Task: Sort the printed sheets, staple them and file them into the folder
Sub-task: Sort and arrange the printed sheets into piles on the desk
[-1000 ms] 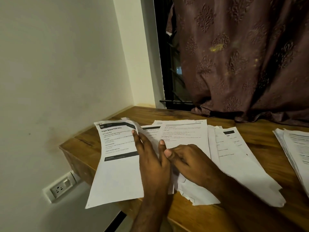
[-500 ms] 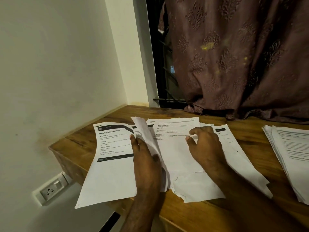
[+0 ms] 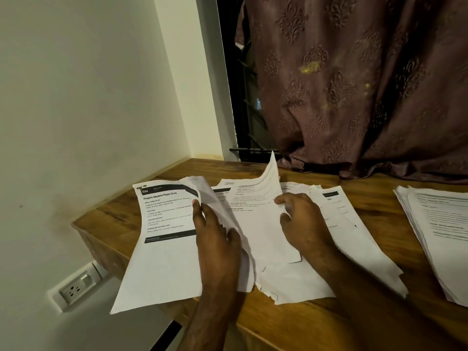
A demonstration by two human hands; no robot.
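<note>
step: sorting, from the look of it. No stapler or folder in view, so stapling and filing are probably a ways off.
sheets (image 3: 291, 282): fanned out and overlapping on the worktop (image 3: 304, 323), near edges hanging past the front. Far-left one is titled "Prepare Sesame Paste Drink".
left hand (image 3: 215, 244): fingers curled round the edge of a bent sheet, pinning the left bunch back.
right hand (image 3: 301, 221): fingers pinching the top sheet (image 3: 255, 219) by its right edge, far corner lifted and curling up.
2nd stack (image 3: 440, 234): sits well apart on the right, looks neater, maybe the sorted pile.
how to do it well: peel 1 sheet at a time, read the header before moving it, keep the left hand pressing so the overhanging sheets don't slide off.
risk: some near edges look ragged, so a quick tug could rip them.
</note>
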